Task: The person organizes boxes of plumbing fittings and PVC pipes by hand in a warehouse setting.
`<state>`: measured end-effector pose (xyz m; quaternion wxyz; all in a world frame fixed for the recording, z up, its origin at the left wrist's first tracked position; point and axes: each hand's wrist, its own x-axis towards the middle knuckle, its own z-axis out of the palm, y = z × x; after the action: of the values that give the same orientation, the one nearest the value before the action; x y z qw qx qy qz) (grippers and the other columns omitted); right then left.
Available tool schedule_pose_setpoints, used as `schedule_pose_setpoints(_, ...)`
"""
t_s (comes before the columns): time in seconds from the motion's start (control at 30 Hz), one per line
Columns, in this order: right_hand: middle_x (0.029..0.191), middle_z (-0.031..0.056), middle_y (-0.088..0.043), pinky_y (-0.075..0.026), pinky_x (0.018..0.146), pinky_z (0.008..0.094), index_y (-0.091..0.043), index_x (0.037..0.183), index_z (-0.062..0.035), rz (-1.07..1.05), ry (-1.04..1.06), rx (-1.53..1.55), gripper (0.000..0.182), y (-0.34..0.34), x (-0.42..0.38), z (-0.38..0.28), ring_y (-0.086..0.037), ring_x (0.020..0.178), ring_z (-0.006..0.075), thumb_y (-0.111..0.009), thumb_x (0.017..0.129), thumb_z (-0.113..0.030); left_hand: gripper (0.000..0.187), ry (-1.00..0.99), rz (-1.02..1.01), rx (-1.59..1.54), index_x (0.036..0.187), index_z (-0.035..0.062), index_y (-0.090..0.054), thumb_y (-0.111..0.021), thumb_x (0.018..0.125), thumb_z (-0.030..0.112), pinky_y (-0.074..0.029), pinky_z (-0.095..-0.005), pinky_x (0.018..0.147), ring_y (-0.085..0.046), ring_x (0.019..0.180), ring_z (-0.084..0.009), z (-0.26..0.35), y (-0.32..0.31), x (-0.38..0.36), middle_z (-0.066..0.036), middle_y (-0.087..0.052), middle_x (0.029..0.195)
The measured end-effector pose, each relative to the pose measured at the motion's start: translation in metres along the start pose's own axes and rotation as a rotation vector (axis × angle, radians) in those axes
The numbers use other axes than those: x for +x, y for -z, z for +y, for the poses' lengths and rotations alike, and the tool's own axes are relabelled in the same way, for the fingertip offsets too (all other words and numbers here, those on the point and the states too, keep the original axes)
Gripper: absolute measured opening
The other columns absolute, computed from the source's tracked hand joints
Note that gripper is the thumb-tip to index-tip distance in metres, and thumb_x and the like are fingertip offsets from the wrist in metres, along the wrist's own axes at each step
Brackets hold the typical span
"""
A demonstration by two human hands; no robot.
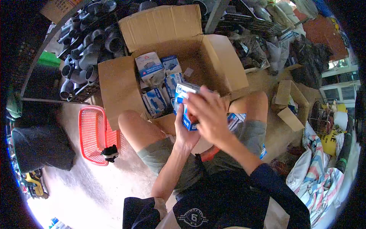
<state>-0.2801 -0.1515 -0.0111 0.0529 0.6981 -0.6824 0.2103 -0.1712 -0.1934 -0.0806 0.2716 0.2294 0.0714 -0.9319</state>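
My left hand (185, 133) is closed around the lower part of a blue and white valve box (183, 91), held up in front of the large carton. Across the face of this box lies my right hand (207, 114), slightly blurred, its fingers stretched out and covering much of it. The cardboard carton (160, 26) stands between my knees with its flaps folded out. Inside, several similar boxes (154, 102) are grouped toward its left side. Another blue and white box (236, 120) sits by my right thigh, partly hidden by my arm.
A red plastic basket (91, 133) is on the floor at my left, with a small black and white item (110, 153) at its rim. Grey pipe fittings (82, 68) fill a rack at upper left. A smaller open carton (291, 103) and striped sacks (314, 175) lie to the right.
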Motion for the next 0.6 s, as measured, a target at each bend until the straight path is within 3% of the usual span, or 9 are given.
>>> schedule_pose_setpoints(0.07, 0.146, 0.0045, -0.046, -0.034, 0.108, 0.0472, -0.05, 0.14, -0.0124, -0.05, 0.027, 0.171, 0.073, -0.007, -0.022, -0.019, -0.04, 0.135, 0.0318, -0.071, 0.07, -0.017, 0.047, -0.149, 0.1, 0.07, 0.127, 0.0165, -0.06, -0.053, 0.096, 0.051, -0.045, -0.0422, 0.102, -0.058, 0.117, -0.0239, -0.003, -0.004, -0.014, -0.005, -0.064, 0.125)
schedule_pose_setpoints(0.17, 0.146, 0.0075, -0.047, -0.03, 0.112, 0.0489, -0.049, 0.14, -0.0126, -0.271, 0.011, 0.454, 0.068, -0.011, -0.064, -0.035, -0.035, 0.141, 0.0343, -0.069, 0.075, -0.013, 0.051, -0.054, 0.009, 0.077, 0.129, 0.0124, -0.056, -0.056, 0.094, 0.051, -0.051, -0.0404, 0.093, -0.064, 0.103, -0.0266, 0.013, 0.007, 0.004, -0.009, -0.066, 0.118)
schedule_pose_setpoints(0.2, 0.146, 0.0078, -0.047, -0.029, 0.113, 0.0496, -0.049, 0.14, -0.0129, -0.235, -0.075, 0.603, 0.068, -0.005, -0.072, -0.035, -0.035, 0.141, 0.0346, -0.069, 0.076, -0.013, 0.053, -0.087, 0.19, 0.211, 0.129, 0.0122, -0.056, -0.055, 0.094, 0.053, -0.052, -0.0404, 0.092, -0.064, 0.101, -0.0272, 0.016, 0.004, 0.006, -0.011, -0.067, 0.114)
schedule_pose_setpoints(0.27, 0.147, 0.0084, -0.047, -0.027, 0.114, 0.051, -0.05, 0.14, -0.0135, -0.159, -0.249, 0.898, 0.066, 0.017, -0.081, -0.027, -0.034, 0.142, 0.0353, -0.07, 0.077, -0.014, 0.077, -0.364, 0.163, 0.452, 0.148, 0.0098, -0.028, -0.07, 0.088, 0.033, -0.049, -0.0415, 0.096, -0.056, 0.115, -0.0287, 0.009, -0.013, 0.004, -0.013, -0.052, 0.131)
schedule_pose_setpoints(0.33, 0.147, 0.0085, -0.047, -0.026, 0.114, 0.0524, -0.05, 0.14, -0.013, -0.034, -0.194, 0.569, 0.064, 0.056, -0.076, -0.017, -0.035, 0.141, 0.035, -0.069, 0.079, -0.015, 0.113, -0.735, 0.149, 1.096, 0.154, 0.0073, 0.007, -0.077, 0.078, 0.012, -0.04, -0.044, 0.106, -0.044, 0.127, -0.0325, 0.0, -0.026, -0.006, -0.019, -0.032, 0.146)
schedule_pose_setpoints(0.37, 0.147, 0.0085, -0.047, -0.026, 0.114, 0.0532, -0.05, 0.139, -0.0127, 0.023, -0.168, 0.397, 0.063, 0.074, -0.069, -0.011, -0.036, 0.141, 0.0348, -0.068, 0.08, -0.016, 0.114, -0.828, 0.08, 1.24, 0.153, -0.0005, 0.005, -0.078, 0.075, 0.015, -0.033, -0.0458, 0.111, -0.044, 0.126, -0.0369, -0.01, -0.02, -0.005, -0.023, -0.034, 0.144)
schedule_pose_setpoints(0.47, 0.145, 0.0093, -0.048, -0.026, 0.113, 0.0546, -0.05, 0.137, -0.0095, 0.037, -0.141, 0.274, 0.058, 0.096, -0.036, -0.008, -0.038, 0.139, 0.0338, -0.067, 0.082, -0.02, 0.112, -0.971, -0.209, 1.809, 0.15, -0.0095, -0.001, -0.078, 0.074, 0.02, -0.036, -0.0482, 0.104, -0.046, 0.119, -0.0432, -0.021, 0.013, 0.001, -0.032, -0.038, 0.137)
schedule_pose_setpoints(0.53, 0.144, 0.0099, -0.048, -0.026, 0.113, 0.0543, -0.05, 0.135, -0.0074, -0.023, -0.195, 0.218, 0.058, 0.09, -0.023, -0.014, -0.039, 0.138, 0.0338, -0.068, 0.081, -0.021, 0.109, -1.01, -0.354, 2.11, 0.149, -0.0083, -0.012, -0.08, 0.071, 0.025, -0.04, -0.0491, 0.094, -0.048, 0.109, -0.0437, -0.025, 0.0, -0.003, -0.032, -0.043, 0.131)
schedule_pose_setpoints(0.6, 0.137, 0.0109, -0.053, -0.029, 0.111, 0.0518, -0.053, 0.128, -0.005, -0.063, -0.222, 0.123, 0.052, 0.083, -0.016, -0.015, -0.046, 0.13, 0.0333, -0.069, 0.082, -0.022, 0.106, -0.986, -0.312, 1.999, 0.145, -0.0021, -0.023, -0.084, 0.064, 0.03, -0.04, -0.0504, 0.089, -0.049, 0.104, -0.0431, -0.031, -0.002, -0.003, -0.028, -0.046, 0.129)
